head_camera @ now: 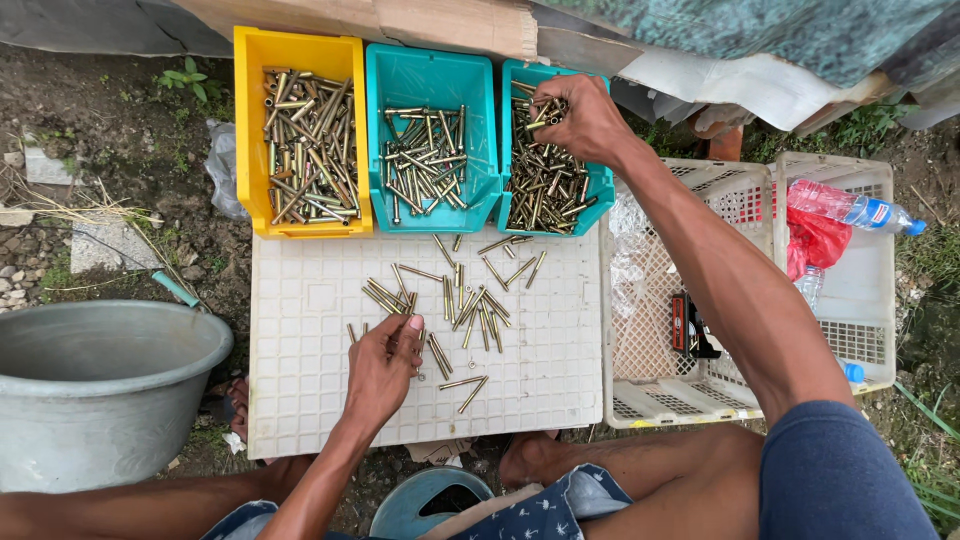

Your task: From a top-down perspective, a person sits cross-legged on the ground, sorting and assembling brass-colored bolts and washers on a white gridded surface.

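Note:
Several loose brass casings [470, 300] lie scattered on a white gridded board [310, 400]. My left hand [385, 370] rests on the board at the near edge of that scatter, its fingers closed on a few casings. My right hand [582, 118] reaches into the right teal bin [596, 180], fingers pinched on several casings above the pile. To its left stand a middle teal bin [430, 70] and a yellow bin [300, 50], both holding brass casings.
A grey plastic basin [100, 380] stands at the left on the dirt. Two white slatted crates [860, 300] at the right hold plastic bottles [850, 208], a red bag and a small dark item. My bare feet and a round blue stool are below the board.

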